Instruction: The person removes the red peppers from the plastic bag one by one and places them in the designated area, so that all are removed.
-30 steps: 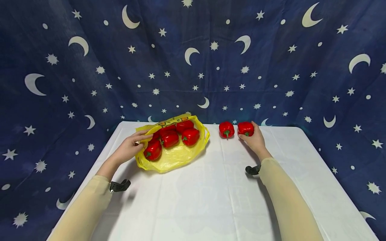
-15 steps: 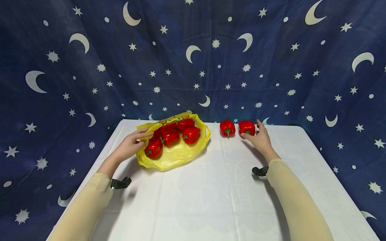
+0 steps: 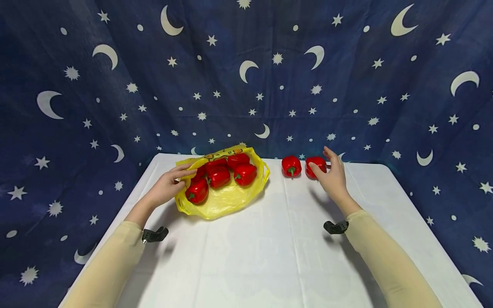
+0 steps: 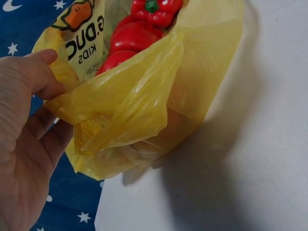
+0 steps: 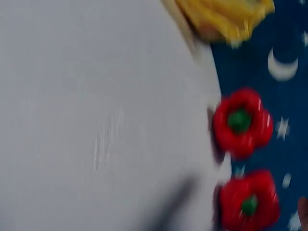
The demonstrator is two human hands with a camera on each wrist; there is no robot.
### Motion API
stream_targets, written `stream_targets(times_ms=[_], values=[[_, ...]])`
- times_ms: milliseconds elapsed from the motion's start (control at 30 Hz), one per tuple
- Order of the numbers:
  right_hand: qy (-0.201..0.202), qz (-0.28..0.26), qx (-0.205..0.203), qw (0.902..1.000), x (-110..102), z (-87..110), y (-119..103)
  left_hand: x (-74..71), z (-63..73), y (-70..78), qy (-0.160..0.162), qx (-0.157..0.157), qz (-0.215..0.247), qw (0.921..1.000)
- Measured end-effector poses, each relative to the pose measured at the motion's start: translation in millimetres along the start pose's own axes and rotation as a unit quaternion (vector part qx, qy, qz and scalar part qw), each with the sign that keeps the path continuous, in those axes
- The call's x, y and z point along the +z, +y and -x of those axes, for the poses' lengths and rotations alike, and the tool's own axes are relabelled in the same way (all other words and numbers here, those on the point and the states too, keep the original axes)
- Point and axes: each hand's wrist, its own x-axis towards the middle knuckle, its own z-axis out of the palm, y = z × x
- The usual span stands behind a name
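Observation:
My left hand [image 3: 166, 186] holds the left edge of a yellow plastic bag [image 3: 221, 206] that lies with its mouth toward me. In the left wrist view, thumb and fingers pinch the bag's film [image 4: 127, 108]. Several red bell peppers [image 3: 218, 176] with green stems are inside. On the right, my right hand [image 3: 334, 179] hovers with fingers spread, in front of and overlapping a red bell pepper [image 3: 316, 162] on the table. A second loose bell pepper [image 3: 291, 166] stands just left of it. The right wrist view is blurred and shows both loose peppers, stems toward the camera.
A white cloth covers the table [image 3: 246, 256], and both loose peppers stand near its far edge. Behind rises a dark blue curtain [image 3: 215, 77] with moons and stars. Each wrist wears a black strap [image 3: 155, 235].
My right hand has released the right-hand pepper, opened its fingers and drawn back slightly right and toward me. The left hand and the bag have stayed in place.

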Motion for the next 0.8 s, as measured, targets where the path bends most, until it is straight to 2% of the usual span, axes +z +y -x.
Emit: stream_targets(times_ms=[167,300,500,633,800], values=[[-0.023,-0.034,-0.067,0.997,23.2,9.8,-30.1,-1.3,0.4,2.3,0.004,-0.006,-0.001,1.0],[-0.061,-0.051,-0.109,0.9908,42.3,19.8,-53.6,-1.3,0.3,3.3,0.006,0.002,-0.005,1.0],[-0.142,-0.08,-0.168,0.9722,72.8,35.5,-82.9,-1.6,0.6,3.1,0.013,0.016,-0.01,0.9997],[-0.203,-0.102,-0.176,0.9577,93.6,45.4,-99.0,-2.1,1.1,4.1,0.014,0.017,-0.011,0.9997],[-0.264,-0.126,-0.136,0.9467,116.0,53.3,-115.7,-4.4,0.7,5.4,0.014,0.014,-0.007,0.9998]])
